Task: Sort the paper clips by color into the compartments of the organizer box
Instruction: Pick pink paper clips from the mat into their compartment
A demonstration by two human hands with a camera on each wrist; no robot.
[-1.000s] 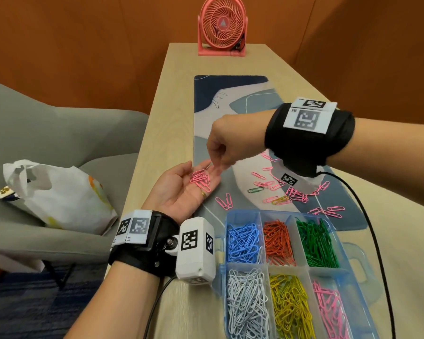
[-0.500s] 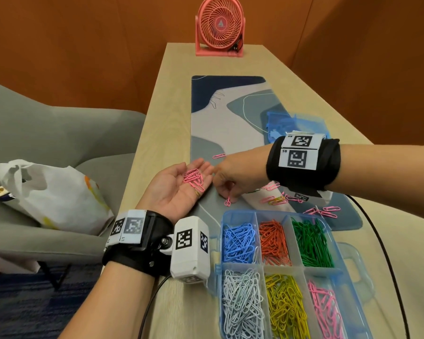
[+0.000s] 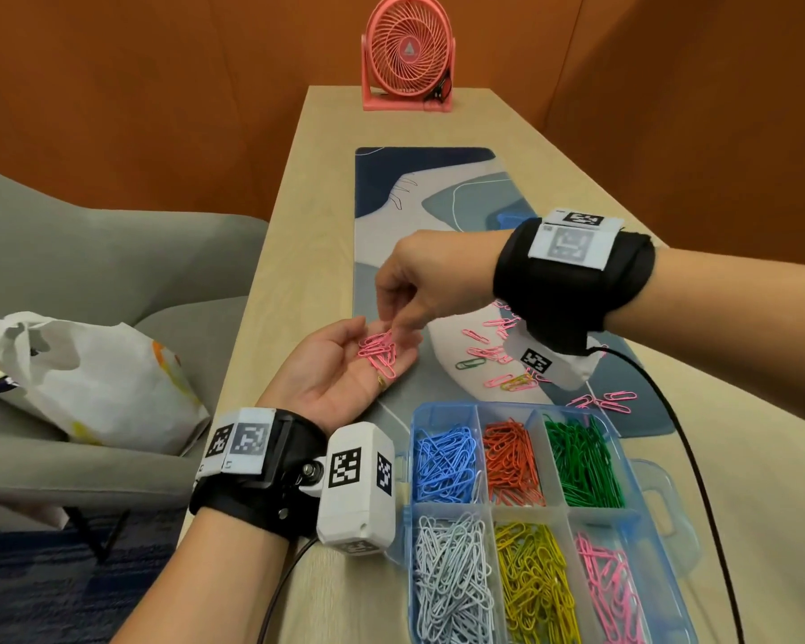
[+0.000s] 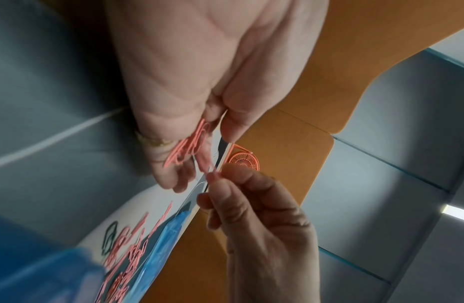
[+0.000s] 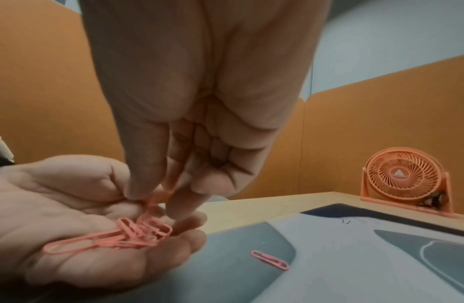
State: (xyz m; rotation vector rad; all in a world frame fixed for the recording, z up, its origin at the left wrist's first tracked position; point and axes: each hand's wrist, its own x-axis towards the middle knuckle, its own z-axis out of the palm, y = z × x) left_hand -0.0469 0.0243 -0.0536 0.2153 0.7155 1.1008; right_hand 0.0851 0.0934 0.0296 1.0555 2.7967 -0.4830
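Half a second ago the right hand point(image 3: 431, 283) was down on the patterned grey-blue desk mat point(image 3: 419, 216) at a loose clip; it has since risen and now hangs over the upturned left hand point(image 3: 345, 369), thumb and forefinger pinching one pink paper clip point(image 5: 154, 202) whose lower end meets the small heap of pink paper clips point(image 3: 381, 351) lying across the left fingers. That left hand lies flat and relaxed, palm up, fingers barely cupped, carrying the heap at the mat's near left edge. More loose pink clips point(image 3: 493, 346) are scattered on the mat below the right wrist, with one green clip point(image 3: 470, 363) and a yellow clip point(image 3: 519, 382) among them. Just beside the left wrist camera sits the clear blue plastic organizer box point(image 3: 623, 439), lid open, holding six compartments: blue, orange and green clips in the far row, white, yellow and pink in the near row. At the far end of the pale wooden table point(image 3: 289, 234) stands a pink desk fan point(image 3: 407, 53). Off to the left, a white plastic bag point(image 3: 89, 378) rests on a grey armchair point(image 3: 112, 253).
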